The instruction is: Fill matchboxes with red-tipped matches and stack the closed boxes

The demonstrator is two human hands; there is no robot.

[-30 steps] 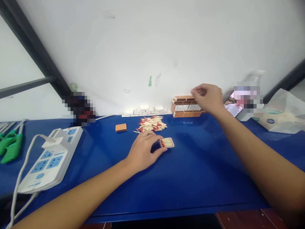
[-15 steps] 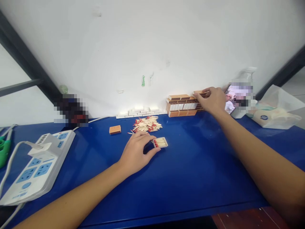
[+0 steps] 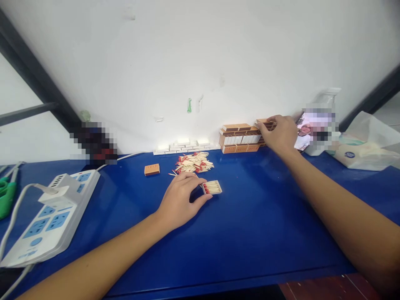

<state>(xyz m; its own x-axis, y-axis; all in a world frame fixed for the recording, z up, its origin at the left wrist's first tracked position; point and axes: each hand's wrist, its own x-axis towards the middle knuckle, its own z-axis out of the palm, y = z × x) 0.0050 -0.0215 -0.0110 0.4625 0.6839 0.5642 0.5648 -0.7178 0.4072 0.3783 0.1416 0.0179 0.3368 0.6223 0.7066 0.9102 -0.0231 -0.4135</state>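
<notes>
Between the thumb and fingers of my left hand (image 3: 184, 198) is a white matchbox tray (image 3: 220, 189), filled with red-tipped matches and resting on the blue table. A loose heap of matches (image 3: 196, 162) lies just beyond that hand. My right hand (image 3: 281, 133) pinches an orange matchbox (image 3: 261, 123) on top of the stacked matchboxes (image 3: 239, 139) against the wall; its fingers hide the stack's right end. Apart from the rest, one orange matchbox (image 3: 151, 169) lies flat left of the heap. White matchbox trays (image 3: 184, 146) are stacked in low rows along the wall.
A white power strip (image 3: 67, 227) with a plugged-in adapter and cable occupies the left side. Green-handled scissors (image 3: 6, 196) sit at the far left edge. On the right stand a phone (image 3: 304, 131) with a lit screen and a translucent plastic bag (image 3: 365, 146).
Both hands keep nearly the same places and grips. The whole view has shifted slightly, so everything appears a little further right.
</notes>
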